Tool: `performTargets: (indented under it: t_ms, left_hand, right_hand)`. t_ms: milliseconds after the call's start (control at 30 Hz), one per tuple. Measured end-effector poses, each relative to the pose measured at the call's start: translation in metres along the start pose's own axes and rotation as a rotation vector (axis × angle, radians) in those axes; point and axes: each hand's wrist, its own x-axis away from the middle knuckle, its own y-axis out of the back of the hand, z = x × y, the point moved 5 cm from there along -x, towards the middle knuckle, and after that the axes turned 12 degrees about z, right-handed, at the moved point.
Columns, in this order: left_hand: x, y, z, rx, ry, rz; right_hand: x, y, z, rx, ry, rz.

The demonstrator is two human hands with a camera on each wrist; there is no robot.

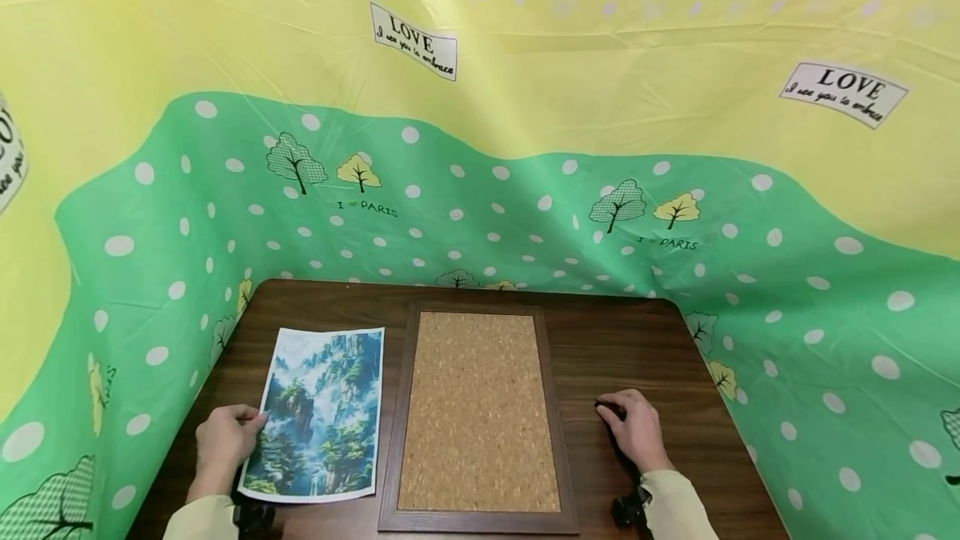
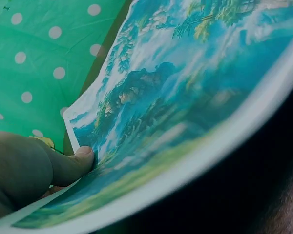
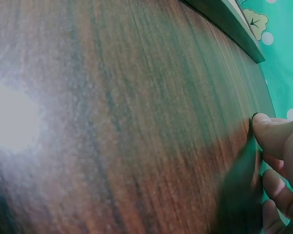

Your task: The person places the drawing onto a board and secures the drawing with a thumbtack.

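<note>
We count two hands: left grip (image 1: 225,443) clamped on left edge of one landscape print (image 1: 321,419); print left of one framed corkboard (image 1: 478,415) on surface (image 1: 607,340); right grip (image 1: 637,430) relaxed, loosely bent, right of framed corkboard.

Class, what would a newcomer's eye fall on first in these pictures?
First, probably, the bright yellow and green fabric behind the table. Then the blue-green landscape picture, its left edge pinched by the left hand, left of the framed cork board.
</note>
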Motion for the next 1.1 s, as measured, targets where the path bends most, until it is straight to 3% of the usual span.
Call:
performTargets:
  t_ms: [633,1100]
  left_hand:
    - [0.007,0.008,0.019,0.159,0.1,-0.015]
    - [0.01,0.006,0.021,0.185,0.114,0.005]
  right_hand:
    - [-0.003,-0.002,-0.003,-0.025,-0.062,0.05]
    - [-0.004,-0.004,-0.003,-0.012,-0.074,0.058]
